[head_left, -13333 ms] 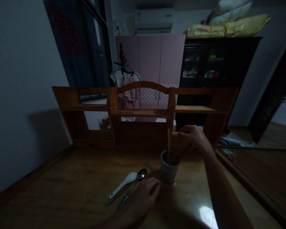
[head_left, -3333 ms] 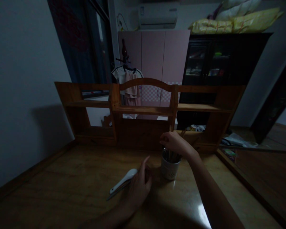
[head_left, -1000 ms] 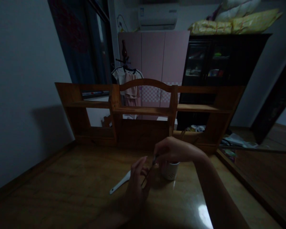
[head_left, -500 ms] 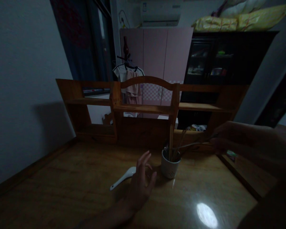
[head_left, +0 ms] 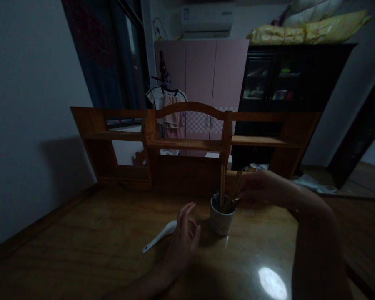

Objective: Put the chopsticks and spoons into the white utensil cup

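Observation:
A white cup [head_left: 221, 221] with small dark marks stands upright on the table, with chopsticks [head_left: 222, 187] and darker utensils sticking out of it. My right hand [head_left: 258, 187] is at the cup's right side, fingers pinched round a thin utensil [head_left: 237, 199] whose other end lies inside the cup; its exact kind is too dark to tell. Left of the cup, my left hand [head_left: 183, 237] hovers over the table with fingers apart and holds nothing. A white spoon [head_left: 161, 236] lies just left of that hand, its bowl end beside the fingers.
The wooden table [head_left: 96, 233] has a shelf rack [head_left: 187, 143] along its back edge. A wall [head_left: 28, 116] borders the left side. Beyond the rack stand a pink wardrobe [head_left: 200, 71], a dark cabinet [head_left: 318, 79] and hanging clothes [head_left: 171, 108].
My right hand has moved left, from well right of the cup to beside its rim, still pinching the thin utensil. The left hand has barely shifted. The view has turned slightly.

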Demonstrator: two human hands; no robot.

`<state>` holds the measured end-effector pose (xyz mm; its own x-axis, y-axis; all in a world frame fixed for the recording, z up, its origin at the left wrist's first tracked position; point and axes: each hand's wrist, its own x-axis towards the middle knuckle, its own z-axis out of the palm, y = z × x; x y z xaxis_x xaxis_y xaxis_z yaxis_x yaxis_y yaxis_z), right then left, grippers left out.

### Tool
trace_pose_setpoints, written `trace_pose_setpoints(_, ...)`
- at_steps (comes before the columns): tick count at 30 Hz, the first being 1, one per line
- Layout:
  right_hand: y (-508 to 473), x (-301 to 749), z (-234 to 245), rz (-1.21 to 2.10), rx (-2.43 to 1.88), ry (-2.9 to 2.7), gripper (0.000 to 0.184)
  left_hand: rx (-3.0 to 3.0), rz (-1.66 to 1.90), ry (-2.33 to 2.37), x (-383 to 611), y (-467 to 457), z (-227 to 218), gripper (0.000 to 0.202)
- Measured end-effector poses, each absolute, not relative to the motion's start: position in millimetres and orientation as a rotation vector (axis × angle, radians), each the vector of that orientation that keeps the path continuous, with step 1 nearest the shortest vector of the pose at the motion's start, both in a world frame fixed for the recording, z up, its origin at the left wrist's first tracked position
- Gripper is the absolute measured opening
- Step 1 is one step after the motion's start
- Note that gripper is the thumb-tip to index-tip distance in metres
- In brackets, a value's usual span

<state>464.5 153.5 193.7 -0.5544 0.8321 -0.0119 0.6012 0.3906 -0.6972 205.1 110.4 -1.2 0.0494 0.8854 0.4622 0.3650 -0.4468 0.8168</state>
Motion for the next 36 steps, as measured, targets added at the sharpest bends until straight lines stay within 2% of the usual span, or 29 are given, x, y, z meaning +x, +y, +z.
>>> trace_pose_setpoints(6, 167.7, 458.9, 176.4, 1.185, -1.226, -2.331, 0.018, 1.856, 1.372, 1.262, 204.4, 110.2, -1.2, 0.049)
trace_pose_setpoints(11, 172.5, 454.8, 172.1, 1.228, -1.307, -2.343, 0.019, 1.842, 1.372, 1.253, 205.3, 110.3, -0.5, 0.050)
trace_pose_setpoints(26, 171.6, 455.8, 174.8, 1.029, -1.542, -2.480, 0.030, 1.823, 1.388, 1.243, 205.0, 110.6, -0.4, 0.046)
trace_pose_setpoints(31, 169.3, 455.5, 179.4, 0.864, -1.525, -2.539, 0.031, 1.807, 1.374, 1.254, 205.3, 110.7, -1.3, 0.047)
trace_pose_setpoints(36, 168.4, 457.2, 178.1, 0.884, -1.527, -2.533, 0.033, 1.818, 1.393, 1.259, 204.8, 112.0, -4.1, 0.046)
